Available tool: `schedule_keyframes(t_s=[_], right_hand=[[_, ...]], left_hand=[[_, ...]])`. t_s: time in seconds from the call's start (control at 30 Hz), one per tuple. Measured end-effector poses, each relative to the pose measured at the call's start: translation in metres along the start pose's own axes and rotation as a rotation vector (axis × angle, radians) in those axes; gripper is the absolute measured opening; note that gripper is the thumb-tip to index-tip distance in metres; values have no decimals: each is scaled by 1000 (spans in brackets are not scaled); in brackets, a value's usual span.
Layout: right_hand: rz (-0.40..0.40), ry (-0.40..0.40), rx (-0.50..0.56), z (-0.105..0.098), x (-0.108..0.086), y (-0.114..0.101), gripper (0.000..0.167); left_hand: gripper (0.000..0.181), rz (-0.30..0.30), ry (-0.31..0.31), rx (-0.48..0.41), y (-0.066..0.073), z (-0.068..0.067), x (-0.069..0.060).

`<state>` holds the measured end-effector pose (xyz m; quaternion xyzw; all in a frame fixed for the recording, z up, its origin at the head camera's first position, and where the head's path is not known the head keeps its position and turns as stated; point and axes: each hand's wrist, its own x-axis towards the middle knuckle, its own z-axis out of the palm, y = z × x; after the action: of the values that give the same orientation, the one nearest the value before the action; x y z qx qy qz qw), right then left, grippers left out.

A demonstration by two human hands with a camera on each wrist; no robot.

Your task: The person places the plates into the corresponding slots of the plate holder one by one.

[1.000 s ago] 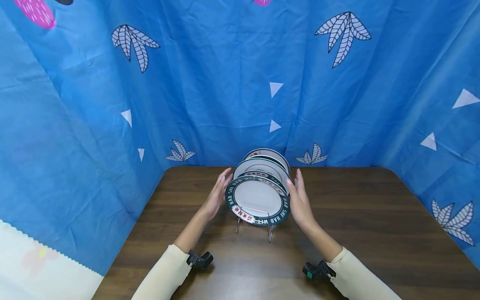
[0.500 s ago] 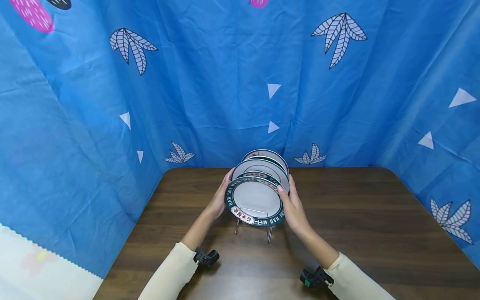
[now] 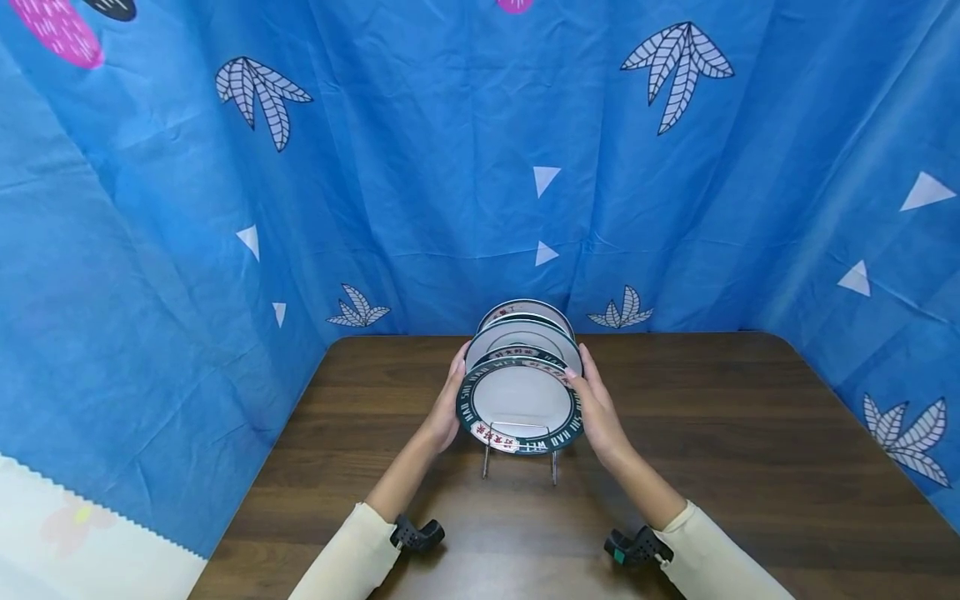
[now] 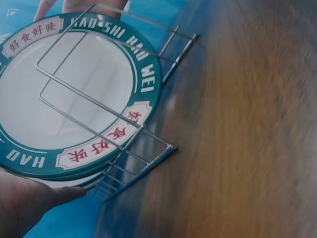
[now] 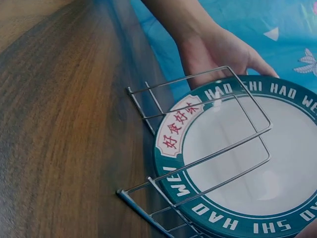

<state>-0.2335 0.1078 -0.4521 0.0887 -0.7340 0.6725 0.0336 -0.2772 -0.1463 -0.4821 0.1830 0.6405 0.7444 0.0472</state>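
Several white plates with green rims stand tilted back, one behind another, in a metal wire plate rack (image 3: pixel 555 467) on the table. The front plate (image 3: pixel 521 396) carries white lettering and red characters. My left hand (image 3: pixel 444 408) holds the plates at their left edges; its thumb (image 4: pixel 67 194) lies along the rims in the left wrist view, and its other fingers are mostly hidden. On the right side my right hand (image 3: pixel 600 408) grips the plates, thumb over the front rim and fingers reaching back along the edges. The rack's wire loops (image 5: pixel 247 171) cross the front plate's face.
The brown wooden table (image 3: pixel 712 450) extends on both sides of the rack. Behind it hangs a blue patterned curtain (image 3: pixel 420 167), close to the rearmost plate (image 3: pixel 525 310). A pale cloth (image 3: pixel 82 533) with a flower shows at the lower left.
My hands have closed in from either side and now touch the plates. Over the last half second, the rack and front plate have shifted slightly to the right.
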Motion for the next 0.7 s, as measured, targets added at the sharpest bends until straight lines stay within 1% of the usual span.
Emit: schedule_keyframes(t_s=[0.07, 0.2, 0.3, 0.43, 0.6, 0.7], right_hand=[[-1, -8, 12, -1, 0, -1, 64], [-4, -14, 18, -5, 0, -1, 64], [-6, -13, 27, -8, 0, 0, 63], [-3, -14, 48, -11, 1, -1, 63], [22, -14, 76, -14, 1, -3, 64], [43, -25, 81, -14, 2, -3, 65]], left_hand=[[61, -2, 20, 0, 0, 3, -3], [60, 2, 39, 0, 1, 9, -8], [60, 4, 53, 4, 0, 14, -9], [60, 4, 92, 11, -1, 20, -10], [59, 18, 90, -16, 0, 24, -10], [59, 19, 93, -16, 0, 23, -10]])
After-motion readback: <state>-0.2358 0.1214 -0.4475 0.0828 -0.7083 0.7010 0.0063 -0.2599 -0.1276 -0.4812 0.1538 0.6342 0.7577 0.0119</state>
